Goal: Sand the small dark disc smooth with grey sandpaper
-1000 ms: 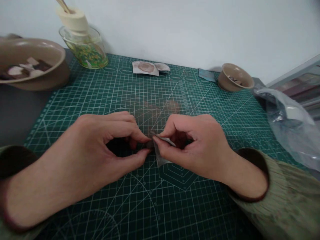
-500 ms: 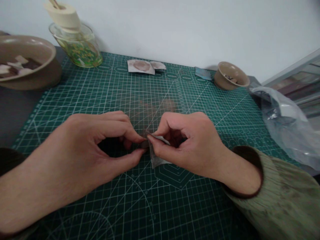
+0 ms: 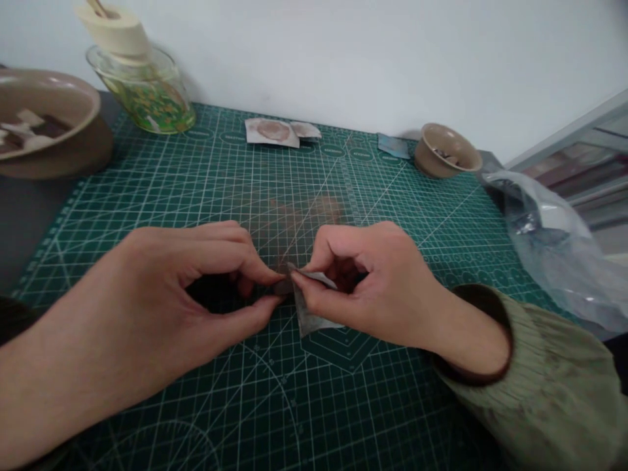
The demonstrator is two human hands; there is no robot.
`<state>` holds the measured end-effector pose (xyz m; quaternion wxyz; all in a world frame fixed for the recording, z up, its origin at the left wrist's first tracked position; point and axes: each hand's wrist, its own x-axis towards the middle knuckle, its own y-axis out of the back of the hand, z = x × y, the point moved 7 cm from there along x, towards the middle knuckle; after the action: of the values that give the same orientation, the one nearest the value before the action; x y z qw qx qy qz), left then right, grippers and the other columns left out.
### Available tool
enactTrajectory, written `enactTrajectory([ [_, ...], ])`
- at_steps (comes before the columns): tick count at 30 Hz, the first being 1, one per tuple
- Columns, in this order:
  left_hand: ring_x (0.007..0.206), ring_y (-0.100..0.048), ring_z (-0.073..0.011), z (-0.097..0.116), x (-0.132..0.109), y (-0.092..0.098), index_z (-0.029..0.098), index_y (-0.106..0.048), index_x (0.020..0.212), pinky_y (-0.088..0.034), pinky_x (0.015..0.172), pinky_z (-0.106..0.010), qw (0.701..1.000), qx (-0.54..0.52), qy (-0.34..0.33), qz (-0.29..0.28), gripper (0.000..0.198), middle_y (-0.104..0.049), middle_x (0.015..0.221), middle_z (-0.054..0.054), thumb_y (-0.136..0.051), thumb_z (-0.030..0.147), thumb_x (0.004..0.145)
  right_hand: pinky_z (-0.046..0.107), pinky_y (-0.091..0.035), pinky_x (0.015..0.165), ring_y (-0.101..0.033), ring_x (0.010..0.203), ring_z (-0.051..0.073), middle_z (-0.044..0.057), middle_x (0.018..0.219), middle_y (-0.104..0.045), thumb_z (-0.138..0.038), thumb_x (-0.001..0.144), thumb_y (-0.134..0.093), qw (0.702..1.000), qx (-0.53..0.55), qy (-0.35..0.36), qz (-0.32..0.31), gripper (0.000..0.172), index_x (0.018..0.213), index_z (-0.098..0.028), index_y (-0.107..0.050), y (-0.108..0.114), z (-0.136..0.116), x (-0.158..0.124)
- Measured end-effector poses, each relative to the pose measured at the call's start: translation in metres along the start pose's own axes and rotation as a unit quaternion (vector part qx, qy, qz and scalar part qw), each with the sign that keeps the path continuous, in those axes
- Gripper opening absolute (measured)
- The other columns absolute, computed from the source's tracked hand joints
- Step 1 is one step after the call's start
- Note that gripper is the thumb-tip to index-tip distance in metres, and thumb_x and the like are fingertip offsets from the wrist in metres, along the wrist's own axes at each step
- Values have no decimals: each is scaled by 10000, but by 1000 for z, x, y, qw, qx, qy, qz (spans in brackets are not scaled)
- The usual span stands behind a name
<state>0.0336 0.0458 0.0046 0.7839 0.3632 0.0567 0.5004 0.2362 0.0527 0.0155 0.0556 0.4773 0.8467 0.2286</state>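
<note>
- While the small dark piece (image 3: 282, 286) is mostly covered by my fingertips, I can see only a part of it; it lies a little toward seven o'clock from the centre of my view.
- Taking this piece as the clock's centre, my left hand (image 3: 161, 288) comes from nine o'clock and pinches it between thumb and forefinger.
- My right hand (image 3: 383, 288), at three o'clock, grips the folded grey sheet (image 3: 314, 322) in the same manner; one corner of the sheet points to five o'clock.
- The sheet seems to touch the right end of the piece, so I judge the step as rubbing the end with it.
- For good work, I should hold the piece firmly but near its left end, so that the fingertips leave the edge free.
- The pressure should be light and even, with short strokes, and the piece turned a little between them; otherwise one side may become flat.
- The fold of the sheet must not slip, or my thumb may be scraped.
- Brownish dust (image 3: 326, 209) on the green mat (image 3: 196, 190), toward one o'clock, could dirty the piece if I lay it there.
</note>
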Motion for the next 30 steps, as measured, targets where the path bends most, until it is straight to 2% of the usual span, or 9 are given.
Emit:
enactTrajectory([
  [17,672,-698,-135,-1,0,1,326,-868,893,-513,602,-274,1000,18,0,5,179,-818,854,67,-826,344,1067,265,-519,685,-704,674,117,-106,666,-628,-182,1022,-844,1000,7,-3,9,321,840,-270,-595,1,0,2],
  [22,667,-696,-129,0,0,-2,339,-880,923,-500,591,-274,1000,13,-6,3,150,-814,854,79,-841,315,1065,249,-505,658,-691,655,110,-121,646,-599,-159,1003,-891,1000,25,-14,-2,354,832,-269,-600,2,1,1],
  [27,668,-701,-130,0,1,-2,329,-882,913,-500,593,-271,1000,18,5,-5,165,-813,848,72,-820,314,1065,260,-508,669,-698,675,117,-104,692,-657,-192,1019,-903,999,28,-16,-37,339,858,-269,-615,-2,0,2],
  [30,671,-702,-141,-2,1,-1,330,-873,890,-506,582,-277,1000,17,8,-2,182,-813,838,60,-820,345,1064,267,-526,698,-711,691,126,-103,665,-616,-214,1033,-861,1000,22,-10,-18,327,852,-273,-595,-1,1,3],
])
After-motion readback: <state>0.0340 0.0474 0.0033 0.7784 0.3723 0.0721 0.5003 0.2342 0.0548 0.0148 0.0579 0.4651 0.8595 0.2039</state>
